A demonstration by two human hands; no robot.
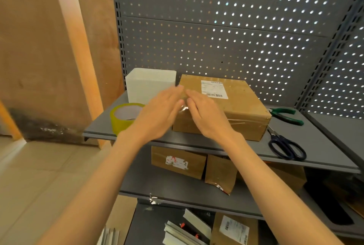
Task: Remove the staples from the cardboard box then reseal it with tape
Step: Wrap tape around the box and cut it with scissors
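A closed cardboard box [226,104] is sitting on a grey metal shelf [197,144]; both hands are lying flat on its near left corner, fingers straight and together; the left hand [157,114] and right hand [206,114] are pressing clear tape [238,122] down; a tape roll [124,116] is lying to the left beside a white container [149,85]; pliers [285,114] and scissors [285,146] are lying to the right.

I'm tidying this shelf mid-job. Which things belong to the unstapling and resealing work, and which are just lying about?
Belonging to the job:
brown cardboard box, both hands at its left corner
yellowish roll of tape
green-handled pliers
dark-handled scissors

Lying about:
white translucent plastic container
brown parcels on the lower shelf
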